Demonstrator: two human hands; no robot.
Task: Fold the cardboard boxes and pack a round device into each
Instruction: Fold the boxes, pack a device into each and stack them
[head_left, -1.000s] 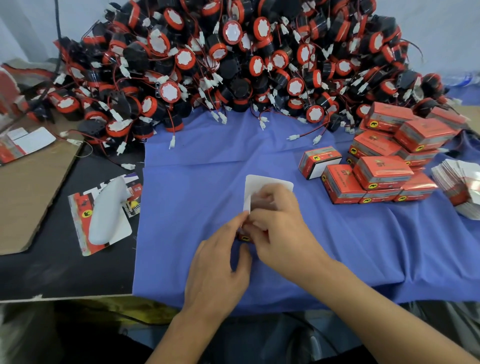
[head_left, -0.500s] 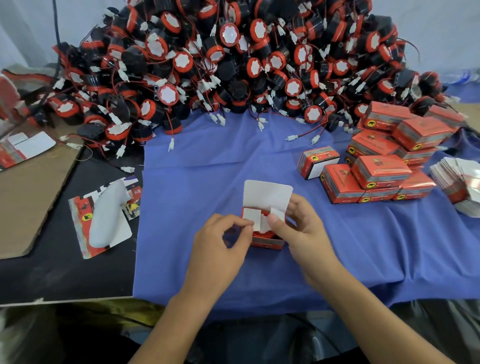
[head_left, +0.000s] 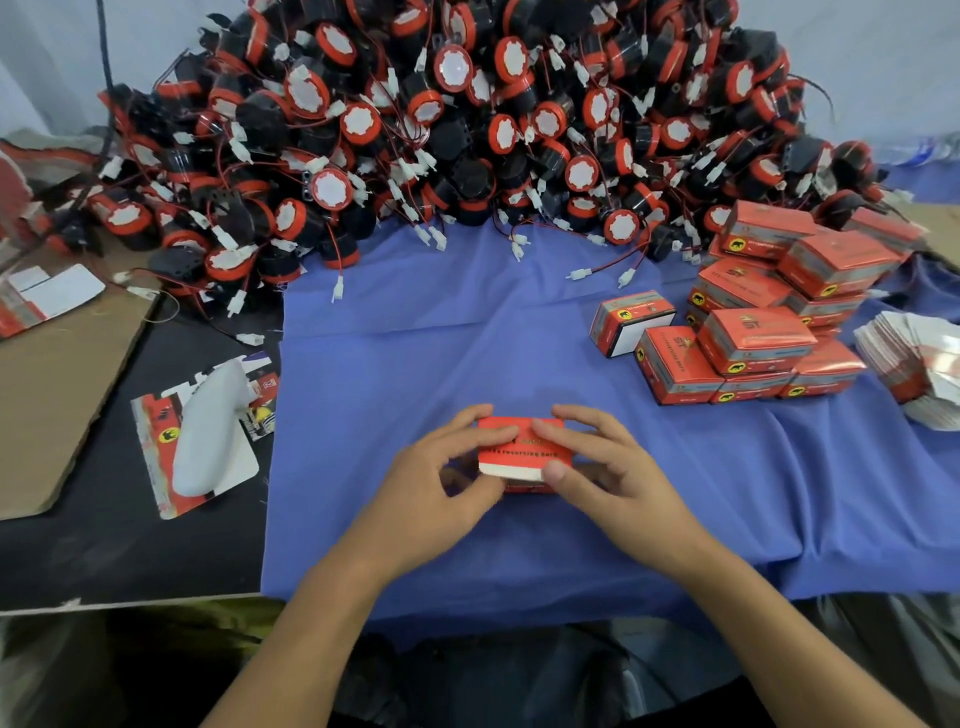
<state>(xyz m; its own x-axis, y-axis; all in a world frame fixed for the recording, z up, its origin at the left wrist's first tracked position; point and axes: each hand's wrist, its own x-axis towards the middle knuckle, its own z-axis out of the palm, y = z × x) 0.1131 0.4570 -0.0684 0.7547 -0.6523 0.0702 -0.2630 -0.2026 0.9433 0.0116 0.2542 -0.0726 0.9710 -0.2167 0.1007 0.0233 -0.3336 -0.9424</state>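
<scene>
A small red cardboard box (head_left: 522, 449) sits on the blue cloth (head_left: 467, 338) near the front edge, its top lid folded down with a white edge showing at the front. My left hand (head_left: 441, 483) grips its left side, fingers on top and thumb at the front. My right hand (head_left: 602, 467) holds its right side the same way. What is inside the box is hidden. A big heap of round black and red devices (head_left: 457, 130) with red wires and white plugs fills the back of the table.
Several closed red boxes (head_left: 753, 322) are stacked at the right, with a pile of flat box blanks (head_left: 919, 369) beyond them. At the left lie a flat blank with a white curled sheet (head_left: 202, 431) on the black surface and a brown cardboard sheet (head_left: 57, 374).
The white lid that stood up behind the box is now folded down over the top. Both hands moved from the small side flaps onto the box's top and sides.
</scene>
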